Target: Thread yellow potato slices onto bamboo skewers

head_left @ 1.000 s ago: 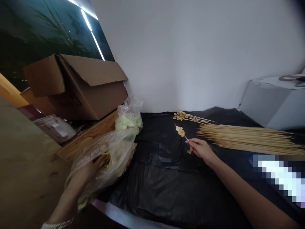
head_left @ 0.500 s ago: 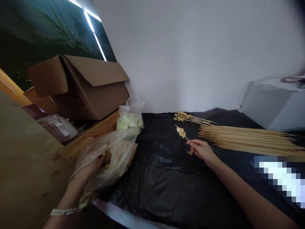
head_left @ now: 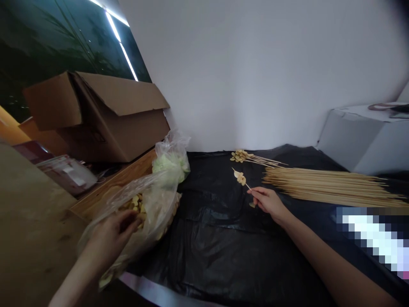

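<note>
My right hand point(head_left: 266, 202) pinches a thin wooden skewer point(head_left: 248, 186) with a few pale yellow slices point(head_left: 240, 177) threaded near its tip. My left hand point(head_left: 116, 230) is at the mouth of a clear plastic bag point(head_left: 161, 200) full of yellowish slices point(head_left: 137, 202); its fingers are curled together, and what they hold, if anything, is hidden. Filled skewers point(head_left: 241, 156) lie together at the back of the black sheet point(head_left: 217, 256). Right of them is a broad stack of bare skewers point(head_left: 326, 185). A small slice point(head_left: 252, 205) lies beside my right hand.
An open cardboard box point(head_left: 128, 128) stands at the left back, near a lidded plastic tub point(head_left: 72, 172). Behind the slices is another clear bag point(head_left: 172, 160) with pale green pieces. A white box point(head_left: 354, 136) stands at the right back.
My left hand has drawn back from deeper inside the bag, and more of the slices show. My right hand still holds the skewer in nearly the same place. The view has shifted slightly.
</note>
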Action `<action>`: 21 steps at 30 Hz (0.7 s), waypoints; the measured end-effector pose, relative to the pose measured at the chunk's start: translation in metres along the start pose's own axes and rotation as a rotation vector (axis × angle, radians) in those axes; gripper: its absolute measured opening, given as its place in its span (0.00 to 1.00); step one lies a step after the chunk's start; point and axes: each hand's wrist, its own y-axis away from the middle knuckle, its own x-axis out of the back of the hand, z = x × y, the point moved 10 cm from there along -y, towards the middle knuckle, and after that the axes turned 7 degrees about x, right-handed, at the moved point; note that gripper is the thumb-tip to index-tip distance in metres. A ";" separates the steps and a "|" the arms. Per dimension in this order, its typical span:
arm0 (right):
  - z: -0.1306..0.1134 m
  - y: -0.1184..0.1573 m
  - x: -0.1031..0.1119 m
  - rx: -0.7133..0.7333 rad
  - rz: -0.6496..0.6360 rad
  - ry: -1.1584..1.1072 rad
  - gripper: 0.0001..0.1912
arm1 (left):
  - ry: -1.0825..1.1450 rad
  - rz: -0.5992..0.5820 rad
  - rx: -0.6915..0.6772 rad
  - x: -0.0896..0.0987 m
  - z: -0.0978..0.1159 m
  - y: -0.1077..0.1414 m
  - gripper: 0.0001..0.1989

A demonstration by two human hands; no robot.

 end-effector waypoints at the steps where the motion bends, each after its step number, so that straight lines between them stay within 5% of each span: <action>1: -0.001 0.001 -0.001 -0.002 0.000 -0.001 0.21 | 0.019 -0.023 -0.034 -0.003 0.005 0.002 0.18; 7: -0.003 0.001 -0.001 0.004 -0.007 -0.003 0.21 | -0.095 0.105 0.060 -0.001 -0.004 -0.015 0.21; 14: -0.001 0.001 -0.002 -0.018 -0.004 -0.008 0.20 | -0.014 0.061 0.112 -0.010 -0.016 -0.020 0.22; 19: -0.005 0.002 -0.002 -0.010 -0.003 -0.022 0.19 | 0.082 -0.091 0.169 -0.032 -0.029 -0.022 0.23; 21: -0.005 0.002 -0.002 -0.010 0.001 -0.016 0.18 | 0.053 -0.035 0.152 -0.028 -0.033 -0.025 0.22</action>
